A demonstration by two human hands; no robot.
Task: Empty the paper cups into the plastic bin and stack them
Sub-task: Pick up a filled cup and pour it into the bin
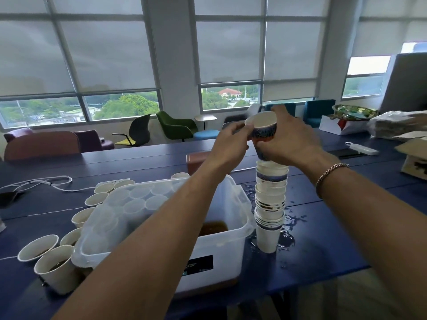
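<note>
A tall stack of paper cups (270,204) stands on the blue table, just right of the clear plastic bin (221,241). The top cup (262,125), white inside with a blue pattern, sits tilted on the stack. My left hand (231,142) pinches its rim from the left. My right hand (288,139) wraps round the cup and the upper stack from the right. Brown liquid (213,227) lies in the bin's bottom. Several cups (55,269) with brown liquid stand left of the bin.
The bin's clear lid (120,218) leans over its left side. Spilled liquid (288,229) pools round the stack's base. A white cable (44,182) lies far left. Boxes and bags (392,125) crowd the far right, and chairs stand beyond the table.
</note>
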